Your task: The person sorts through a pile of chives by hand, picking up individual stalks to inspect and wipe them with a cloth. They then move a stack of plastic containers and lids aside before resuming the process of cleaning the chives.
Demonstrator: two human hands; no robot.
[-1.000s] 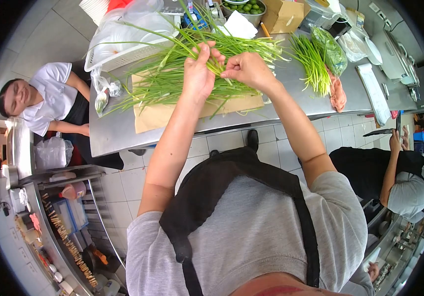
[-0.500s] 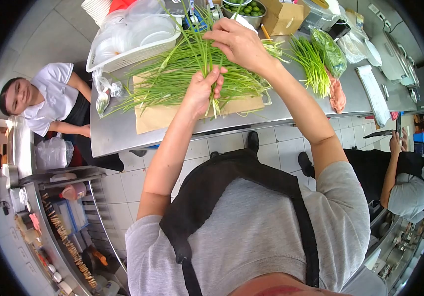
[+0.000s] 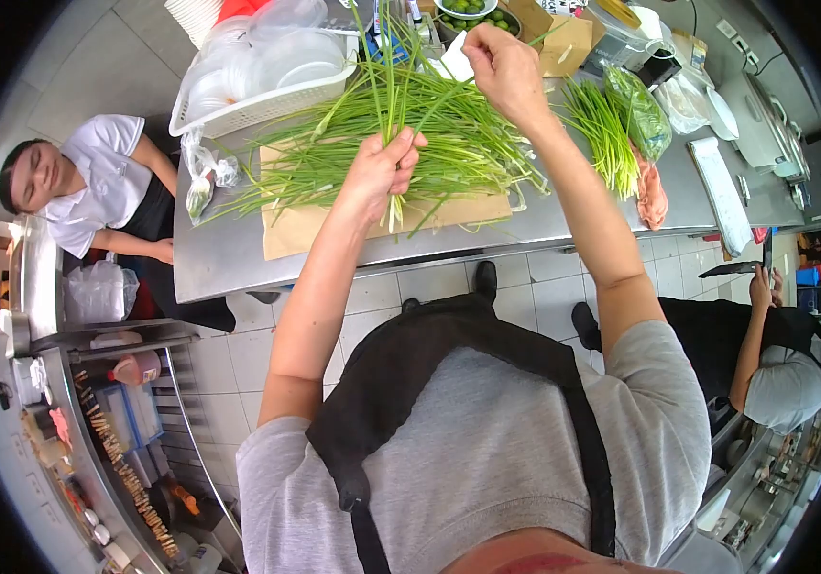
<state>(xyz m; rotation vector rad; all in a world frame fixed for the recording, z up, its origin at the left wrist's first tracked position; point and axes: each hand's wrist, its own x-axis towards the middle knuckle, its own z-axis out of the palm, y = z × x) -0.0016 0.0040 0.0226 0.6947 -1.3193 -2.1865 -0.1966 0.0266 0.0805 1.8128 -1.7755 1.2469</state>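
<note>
My left hand (image 3: 382, 172) is closed around a small upright bunch of chives (image 3: 388, 96), its pale ends poking out below the fist. My right hand (image 3: 508, 75) is raised to the right of that bunch, fingers pinched on a chive stalk whose thin green end shows beyond the knuckles. Under both hands spreads a large loose pile of chives (image 3: 472, 143). It lies on a brown sheet (image 3: 286, 234) on the steel table (image 3: 224, 258). To the right lies a separate, neater bundle of chives (image 3: 602, 134).
A white basket (image 3: 248, 117) of clear plastic lids or containers stands back left. Behind the pile are a bowl of green limes (image 3: 468, 8) and a cardboard box (image 3: 568, 43). Bagged greens (image 3: 640, 110) lie right. One person (image 3: 104, 182) stands left, another (image 3: 783, 383) right.
My right hand has moved right and slightly up, away from the bunch, with a stalk in its fingers. My left hand stays closed on the bunch, shifted slightly left.
</note>
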